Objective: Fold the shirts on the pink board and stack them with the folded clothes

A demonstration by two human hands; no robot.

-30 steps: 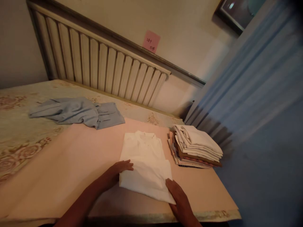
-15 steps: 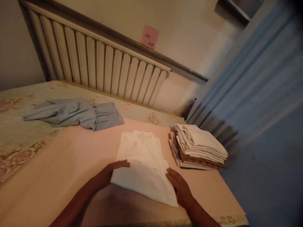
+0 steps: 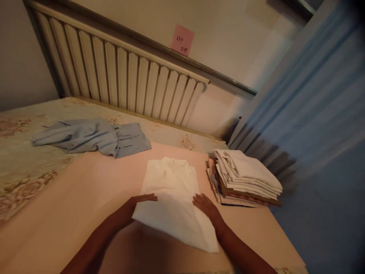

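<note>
A white shirt [image 3: 173, 182], folded to a narrow shape with its collar away from me, lies on the pink cloth. At its left edge rests my left hand [image 3: 142, 199], fingers stretched out over the fabric and the thumb hidden. My right hand [image 3: 209, 211] lies on the shirt's right side, its fingers extended flat on the cloth. The shirt's near end flares out wider between my forearms, and its bottom edge is in plain view. Neither hand is closed on anything that I can see.
A stack of folded clothes [image 3: 246, 177] stands right of the shirt. Blue-grey trousers [image 3: 94, 137] lie rumpled at the back left on the floral bedsheet [image 3: 28, 186]. Behind is a white radiator [image 3: 122, 72]; a blue curtain [image 3: 285, 106] hangs at the right.
My right hand has moved from the shirt's right edge inward onto the fabric. My left hand stays at the left edge. The view has shifted slightly.
</note>
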